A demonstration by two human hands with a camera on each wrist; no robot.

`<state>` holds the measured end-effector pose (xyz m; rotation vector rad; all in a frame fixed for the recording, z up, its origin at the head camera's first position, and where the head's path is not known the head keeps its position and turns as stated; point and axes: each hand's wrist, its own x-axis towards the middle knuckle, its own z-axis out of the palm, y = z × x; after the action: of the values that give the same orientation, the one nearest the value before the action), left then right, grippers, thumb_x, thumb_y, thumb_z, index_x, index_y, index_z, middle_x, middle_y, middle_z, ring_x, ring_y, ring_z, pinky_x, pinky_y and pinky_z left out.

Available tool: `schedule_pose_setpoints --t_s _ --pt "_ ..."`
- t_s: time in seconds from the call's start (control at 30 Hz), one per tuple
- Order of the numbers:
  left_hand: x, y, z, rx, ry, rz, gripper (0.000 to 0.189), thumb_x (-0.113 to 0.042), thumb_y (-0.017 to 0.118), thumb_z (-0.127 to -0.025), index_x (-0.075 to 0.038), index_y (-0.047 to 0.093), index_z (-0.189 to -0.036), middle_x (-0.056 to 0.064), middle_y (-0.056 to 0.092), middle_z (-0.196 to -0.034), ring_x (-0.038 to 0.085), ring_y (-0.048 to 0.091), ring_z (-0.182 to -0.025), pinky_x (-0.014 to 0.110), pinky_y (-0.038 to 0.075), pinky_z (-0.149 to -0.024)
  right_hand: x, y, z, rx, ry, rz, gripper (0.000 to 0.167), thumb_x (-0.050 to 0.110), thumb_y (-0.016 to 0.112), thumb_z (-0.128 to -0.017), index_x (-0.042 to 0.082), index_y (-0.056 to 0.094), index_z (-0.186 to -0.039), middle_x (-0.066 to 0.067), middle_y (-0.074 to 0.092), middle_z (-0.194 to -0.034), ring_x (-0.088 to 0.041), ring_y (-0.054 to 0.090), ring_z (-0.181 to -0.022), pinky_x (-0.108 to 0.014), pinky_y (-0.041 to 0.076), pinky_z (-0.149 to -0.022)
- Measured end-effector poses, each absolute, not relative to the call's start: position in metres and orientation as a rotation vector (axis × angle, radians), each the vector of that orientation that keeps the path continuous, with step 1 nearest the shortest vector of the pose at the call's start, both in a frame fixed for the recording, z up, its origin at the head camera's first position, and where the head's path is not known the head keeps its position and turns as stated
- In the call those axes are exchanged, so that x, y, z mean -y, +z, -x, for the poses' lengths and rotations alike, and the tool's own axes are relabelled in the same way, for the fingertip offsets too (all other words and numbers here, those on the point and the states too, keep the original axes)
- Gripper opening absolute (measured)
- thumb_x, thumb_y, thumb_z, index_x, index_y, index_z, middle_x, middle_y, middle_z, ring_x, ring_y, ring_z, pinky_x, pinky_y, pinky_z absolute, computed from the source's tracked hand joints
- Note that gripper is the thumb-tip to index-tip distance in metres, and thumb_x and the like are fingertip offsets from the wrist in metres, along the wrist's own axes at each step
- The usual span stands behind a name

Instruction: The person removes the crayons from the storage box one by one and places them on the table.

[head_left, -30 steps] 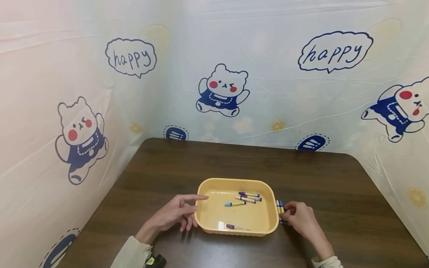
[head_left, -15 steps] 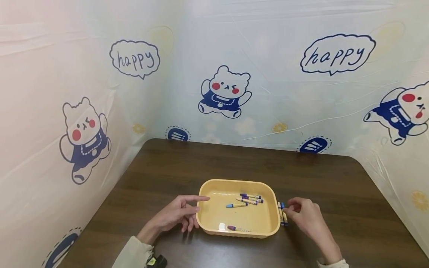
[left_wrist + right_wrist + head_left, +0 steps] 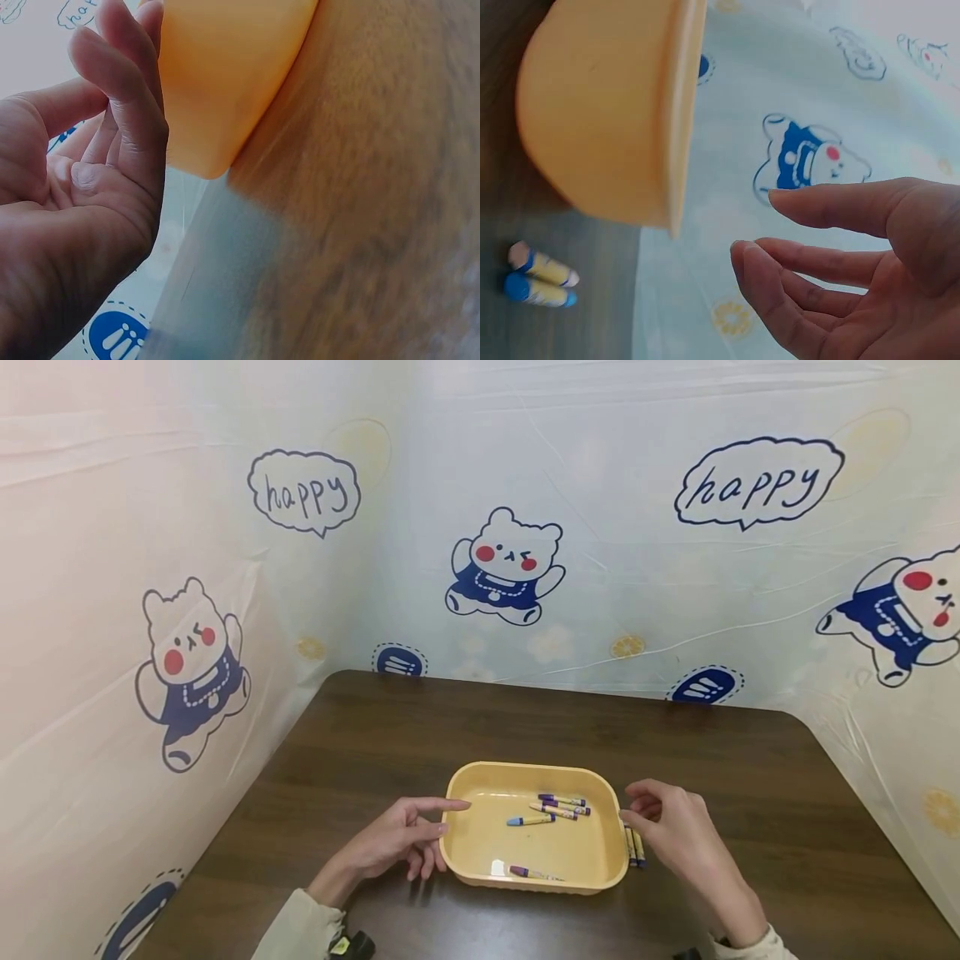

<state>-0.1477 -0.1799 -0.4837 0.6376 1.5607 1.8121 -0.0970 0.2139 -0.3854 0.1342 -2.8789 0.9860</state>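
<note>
A yellow plastic basin [image 3: 480,852] stands on the table with several crayons inside; a light blue crayon [image 3: 531,820] lies left of a small cluster, and a purple crayon [image 3: 534,872] lies along the near wall. My left hand [image 3: 393,839] is at the basin's left side, its straight index finger reaching over the rim. Beside the right wall, my right hand [image 3: 678,827] hovers near the rim, thumb and fingers apart, holding nothing. Below it on the table lie a blue crayon [image 3: 540,290] and a peach-tipped crayon [image 3: 544,265], side by side.
The dark brown wooden table [image 3: 420,718] reaches back to a printed curtain [image 3: 600,568] with bears and "happy" bubbles. The curtain also hangs along the left and right sides.
My right hand has drawn off the two crayons beside the basin and risen toward the right rim, leaving them on the table. My left hand stays at the basin's left side.
</note>
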Motion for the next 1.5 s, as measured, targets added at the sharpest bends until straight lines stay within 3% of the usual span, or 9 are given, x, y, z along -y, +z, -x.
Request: schedule_pose_setpoints --t_s 0.33,0.6,0.8,1.07,1.5 --pt "0.178 -0.484 0.147 -1.551 1.807 -0.618 0.046 -0.004 0.045 -0.104 0.003 0.038 -0.150 0.012 0.073 -0.077 0.012 0.064 -0.054 0.021 0.049 -0.044 -0.185 -0.372 0.099 2.913 0.938 -0.268 0.027 0.007 0.080 -0.080 0.002 0.071 -0.105 -0.003 0.068 -0.085 -0.013 0.063 -0.076 -0.029 0.055 -0.067" --pt "0.176 -0.482 0.147 -1.565 1.792 -0.585 0.047 -0.007 0.047 -0.105 0.002 0.038 -0.150 0.010 0.073 -0.076 0.012 0.064 -0.054 0.020 0.048 -0.043 -0.168 -0.383 0.098 3.002 0.910 -0.318 0.026 0.010 0.084 -0.078 0.008 0.072 -0.101 0.001 0.067 -0.085 -0.017 0.063 -0.082 -0.035 0.054 -0.073" --pt "0.178 -0.481 0.146 -1.599 1.786 -0.579 0.046 -0.006 0.046 -0.105 0.002 0.039 -0.150 0.011 0.073 -0.076 0.012 0.064 -0.053 0.020 0.048 -0.043 -0.162 -0.410 0.108 3.019 1.028 -0.661 0.029 0.011 0.083 -0.077 0.002 0.070 -0.102 -0.001 0.065 -0.086 -0.019 0.061 -0.082 -0.032 0.052 -0.071" --pt "0.179 -0.482 0.144 -1.600 1.783 -0.583 0.046 -0.007 0.047 -0.105 0.002 0.039 -0.150 0.010 0.073 -0.077 0.011 0.063 -0.054 0.020 0.048 -0.044 -0.162 -0.443 0.121 3.036 1.187 -1.041 0.024 0.013 0.087 -0.074 0.006 0.068 -0.089 0.001 0.063 -0.078 -0.007 0.056 -0.073 -0.022 0.049 -0.065" --pt "0.178 -0.482 0.147 -1.599 1.788 -0.601 0.046 -0.006 0.045 -0.105 0.002 0.038 -0.150 0.010 0.073 -0.077 0.012 0.063 -0.054 0.020 0.048 -0.044 -0.158 -0.451 0.121 3.102 1.093 -1.033 0.021 -0.001 0.080 -0.076 0.011 0.064 -0.080 0.006 0.055 -0.069 0.001 0.047 -0.065 -0.020 0.044 -0.060"
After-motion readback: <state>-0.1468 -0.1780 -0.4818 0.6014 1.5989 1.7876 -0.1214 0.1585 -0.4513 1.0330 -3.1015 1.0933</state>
